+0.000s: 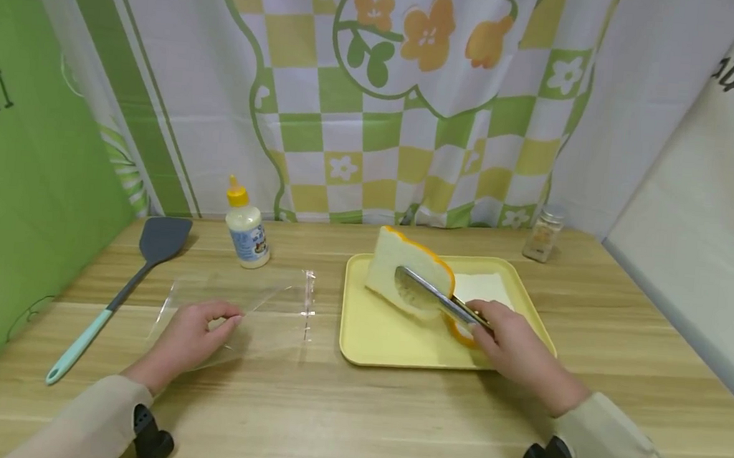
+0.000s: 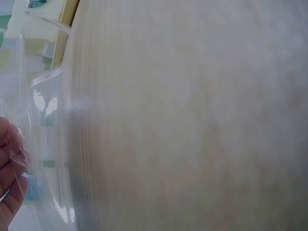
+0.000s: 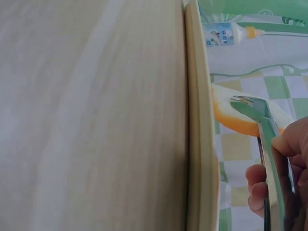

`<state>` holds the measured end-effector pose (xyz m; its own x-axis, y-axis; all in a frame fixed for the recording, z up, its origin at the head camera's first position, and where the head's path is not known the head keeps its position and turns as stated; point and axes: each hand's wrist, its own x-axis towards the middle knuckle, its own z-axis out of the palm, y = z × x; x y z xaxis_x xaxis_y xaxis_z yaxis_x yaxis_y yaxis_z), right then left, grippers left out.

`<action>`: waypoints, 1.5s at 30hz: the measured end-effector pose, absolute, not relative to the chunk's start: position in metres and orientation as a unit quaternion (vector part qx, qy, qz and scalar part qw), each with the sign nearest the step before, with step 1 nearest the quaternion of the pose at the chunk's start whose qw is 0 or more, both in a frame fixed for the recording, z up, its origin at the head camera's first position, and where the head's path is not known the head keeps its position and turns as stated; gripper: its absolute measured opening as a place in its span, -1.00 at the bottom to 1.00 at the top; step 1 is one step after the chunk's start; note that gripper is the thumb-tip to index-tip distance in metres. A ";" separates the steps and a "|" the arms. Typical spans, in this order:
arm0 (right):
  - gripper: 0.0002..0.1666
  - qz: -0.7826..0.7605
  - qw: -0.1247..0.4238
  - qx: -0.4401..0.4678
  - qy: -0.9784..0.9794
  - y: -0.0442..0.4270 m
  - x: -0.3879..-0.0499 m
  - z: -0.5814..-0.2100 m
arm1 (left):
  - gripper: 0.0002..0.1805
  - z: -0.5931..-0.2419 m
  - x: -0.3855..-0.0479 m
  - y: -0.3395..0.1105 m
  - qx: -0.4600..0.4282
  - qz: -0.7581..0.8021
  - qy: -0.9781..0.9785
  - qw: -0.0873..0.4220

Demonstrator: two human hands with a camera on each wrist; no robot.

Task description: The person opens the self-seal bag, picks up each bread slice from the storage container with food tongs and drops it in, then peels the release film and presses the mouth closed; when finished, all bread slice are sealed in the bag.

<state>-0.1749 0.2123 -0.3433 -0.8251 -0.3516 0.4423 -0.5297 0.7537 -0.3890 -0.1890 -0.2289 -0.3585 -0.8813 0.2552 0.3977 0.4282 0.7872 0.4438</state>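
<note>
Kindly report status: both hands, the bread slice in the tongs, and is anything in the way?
Right hand grips tongs; left hand pinches clear bag. Bread slice clamped, tilted over yellow tray. Path between slice and bag looks free.

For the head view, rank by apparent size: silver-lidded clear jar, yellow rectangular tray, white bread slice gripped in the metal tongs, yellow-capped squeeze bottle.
Largest to smallest:
1. Yellow tray
2. Bread slice
3. Squeeze bottle
4. Clear jar
</note>
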 end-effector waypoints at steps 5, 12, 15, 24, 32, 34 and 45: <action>-0.76 0.288 0.136 0.247 -0.915 0.206 -0.174 -0.339 | -0.89 -0.361 -0.189 -0.230 -0.186 -0.267 -0.931 0.165; -0.77 0.366 0.016 0.235 -0.900 0.191 -0.178 -0.330 | -0.92 -0.360 -0.190 -0.229 -0.191 -0.264 -0.927 0.187; -0.75 0.395 -0.033 0.227 -0.890 0.182 -0.180 -0.328 | -0.92 -0.361 -0.190 -0.230 -0.189 -0.268 -0.927 0.185; -0.69 0.460 -0.136 0.215 -0.851 0.156 -0.187 -0.330 | -0.89 -0.360 -0.190 -0.230 -0.195 -0.281 -0.922 0.180; -0.66 0.481 -0.204 0.203 -0.828 0.155 -0.187 -0.331 | -0.90 -0.359 -0.190 -0.230 -0.190 -0.285 -0.923 0.176; -0.67 0.484 -0.218 0.199 -0.824 0.156 -0.187 -0.331 | -0.90 -0.358 -0.190 -0.229 -0.189 -0.285 -0.923 0.175; -0.66 0.541 -0.305 0.186 -0.761 0.153 -0.189 -0.336 | -0.93 -0.361 -0.190 -0.229 -0.203 -0.284 -0.921 0.176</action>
<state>-0.1893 0.1533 -0.3359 -0.7450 -0.6128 -0.2635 0.0476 0.3451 -0.9374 -0.1899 -0.2293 -0.3610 -0.8562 0.2732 0.4385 0.4728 0.7567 0.4516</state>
